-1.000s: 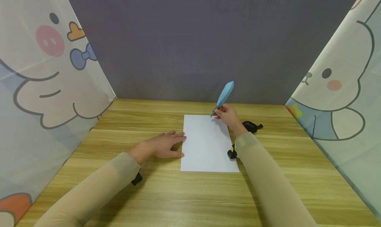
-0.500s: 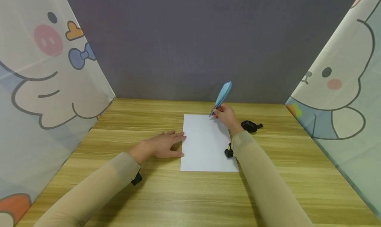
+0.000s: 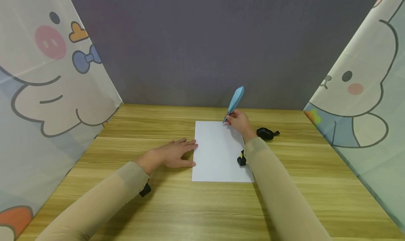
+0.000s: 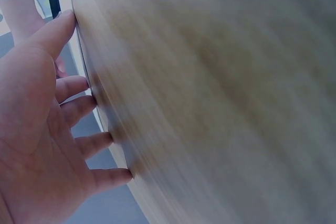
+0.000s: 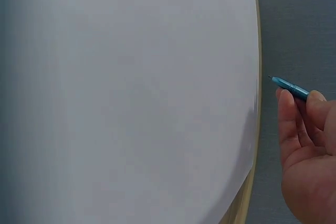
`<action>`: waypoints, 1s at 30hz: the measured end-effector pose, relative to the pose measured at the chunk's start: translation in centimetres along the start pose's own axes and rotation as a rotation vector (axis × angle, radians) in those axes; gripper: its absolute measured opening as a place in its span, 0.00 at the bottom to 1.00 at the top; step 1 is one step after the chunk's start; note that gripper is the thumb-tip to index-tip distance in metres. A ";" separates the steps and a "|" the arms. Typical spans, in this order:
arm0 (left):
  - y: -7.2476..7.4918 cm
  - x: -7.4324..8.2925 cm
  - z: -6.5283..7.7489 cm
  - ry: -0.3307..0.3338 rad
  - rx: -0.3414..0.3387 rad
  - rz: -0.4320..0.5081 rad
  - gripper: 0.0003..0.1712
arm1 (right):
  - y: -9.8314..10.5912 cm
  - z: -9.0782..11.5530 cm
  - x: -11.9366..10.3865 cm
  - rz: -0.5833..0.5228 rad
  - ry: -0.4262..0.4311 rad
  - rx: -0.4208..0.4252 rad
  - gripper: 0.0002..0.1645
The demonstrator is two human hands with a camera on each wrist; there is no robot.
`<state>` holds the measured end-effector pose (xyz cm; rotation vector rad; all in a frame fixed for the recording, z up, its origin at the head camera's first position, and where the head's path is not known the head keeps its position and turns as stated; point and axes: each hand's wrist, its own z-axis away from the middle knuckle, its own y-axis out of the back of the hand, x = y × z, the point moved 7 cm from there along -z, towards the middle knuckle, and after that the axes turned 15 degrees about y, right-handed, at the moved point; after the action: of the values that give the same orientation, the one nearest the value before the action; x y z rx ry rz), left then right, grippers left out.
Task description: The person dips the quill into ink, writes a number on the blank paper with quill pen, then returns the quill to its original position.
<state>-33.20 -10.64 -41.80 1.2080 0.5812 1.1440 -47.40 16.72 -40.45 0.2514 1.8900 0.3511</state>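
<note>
A blank white sheet of paper point(image 3: 218, 153) lies on the wooden table. My left hand point(image 3: 175, 155) rests at its left edge, fingers spread and fairly straight; in the left wrist view the fingertips of that hand point(image 4: 39, 114) line up along the edge. My right hand point(image 3: 240, 123) pinches a light blue feather-shaped pen point(image 3: 235, 99) close over the sheet's far edge. The pen slants, its plume up and to the right. In the right wrist view, the pen's fine point point(image 5: 271, 77) sticks out past the thumb and fingers, with the plume hidden.
A black oval object with a short strap point(image 3: 267, 133) lies right of the paper. Black wrist devices show at both cuffs. A dark grey panel point(image 3: 202, 51) stands behind the table point(image 3: 177, 206), and cartoon-printed cloth point(image 3: 357, 111) hangs at both sides.
My right hand has shifted slightly left along the paper's far edge with the pen. The left hand keeps its place at the left edge.
</note>
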 end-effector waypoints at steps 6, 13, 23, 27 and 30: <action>-0.1 -0.1 -0.1 -0.004 0.001 0.008 0.50 | -0.1 0.0 -0.1 0.013 -0.021 0.000 0.18; -0.1 0.0 -0.1 -0.006 0.000 0.000 0.49 | 0.1 -0.1 -0.1 0.036 -0.025 0.007 0.17; -0.2 0.0 0.0 -0.014 0.001 0.005 0.49 | 0.3 -0.1 0.4 0.064 -0.039 0.015 0.17; -0.1 0.0 0.0 -0.015 0.004 0.005 0.49 | 0.4 -0.1 0.4 0.067 -0.038 0.019 0.17; -0.2 -0.1 -0.1 -0.015 0.002 0.003 0.49 | 0.4 -0.1 0.4 0.066 -0.039 0.018 0.17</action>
<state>-33.23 -10.63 -42.06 1.2182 0.5697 1.1359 -47.59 17.20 -40.61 0.3315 1.8506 0.3714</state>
